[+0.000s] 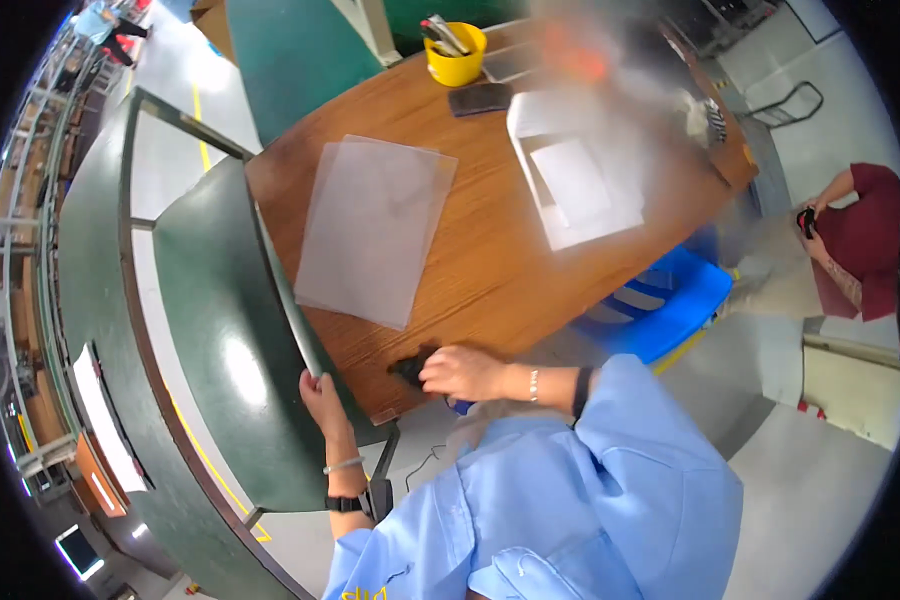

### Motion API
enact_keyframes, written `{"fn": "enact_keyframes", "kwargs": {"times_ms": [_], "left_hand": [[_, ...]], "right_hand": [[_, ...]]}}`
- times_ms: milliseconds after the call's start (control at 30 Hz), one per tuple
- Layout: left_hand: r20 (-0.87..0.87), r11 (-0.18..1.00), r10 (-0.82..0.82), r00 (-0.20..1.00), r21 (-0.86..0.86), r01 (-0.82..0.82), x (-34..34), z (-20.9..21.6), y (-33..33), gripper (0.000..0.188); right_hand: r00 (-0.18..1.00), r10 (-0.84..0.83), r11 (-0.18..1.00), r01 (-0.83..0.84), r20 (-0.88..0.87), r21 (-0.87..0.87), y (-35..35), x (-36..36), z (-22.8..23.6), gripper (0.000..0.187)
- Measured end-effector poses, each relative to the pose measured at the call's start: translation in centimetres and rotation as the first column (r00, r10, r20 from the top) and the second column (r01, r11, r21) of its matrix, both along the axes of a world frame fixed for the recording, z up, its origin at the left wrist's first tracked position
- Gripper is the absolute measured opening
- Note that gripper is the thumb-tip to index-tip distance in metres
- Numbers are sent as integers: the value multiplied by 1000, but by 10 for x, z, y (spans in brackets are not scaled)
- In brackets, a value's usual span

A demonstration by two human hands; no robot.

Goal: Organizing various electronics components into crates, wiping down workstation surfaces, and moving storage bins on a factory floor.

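My left hand (320, 400) is at the near left of the brown wooden table (500, 290), its fingers closed at the lower end of a long, thin pale strip (292, 310). This strip runs along the table's left side; whether it is a sheet seen edge-on cannot be told. By the table's near edge, my right hand (462, 373) has its fingers curled on a small black object (410, 369), partly hidden under them. Beyond both hands, translucent plastic sheets (375, 230) lie overlapping on the wood.
A white open box (560, 235) holds white sheets at the right. A dark phone (480, 99) lies near a yellow tub (457, 66) of tools. Green tables (220, 300) adjoin on the left. A blue chair (685, 300) and a person in dark red (863, 245) are at the right.
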State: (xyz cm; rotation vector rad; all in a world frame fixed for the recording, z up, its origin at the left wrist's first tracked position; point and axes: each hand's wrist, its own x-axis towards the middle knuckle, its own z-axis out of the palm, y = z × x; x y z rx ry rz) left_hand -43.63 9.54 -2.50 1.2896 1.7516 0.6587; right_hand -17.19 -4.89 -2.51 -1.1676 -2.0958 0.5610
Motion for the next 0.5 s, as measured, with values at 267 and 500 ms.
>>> {"fn": "enact_keyframes", "kwargs": {"times_ms": [267, 500], "left_hand": [[87, 932, -62, 994, -351, 89, -45, -43, -108, 44], [116, 918, -247, 962, -290, 270, -47, -51, -152, 47]], "right_hand": [[624, -749, 652, 755, 223, 78, -84, 118, -14, 45], [520, -854, 519, 853, -7, -57, -133, 47, -24, 31]]}}
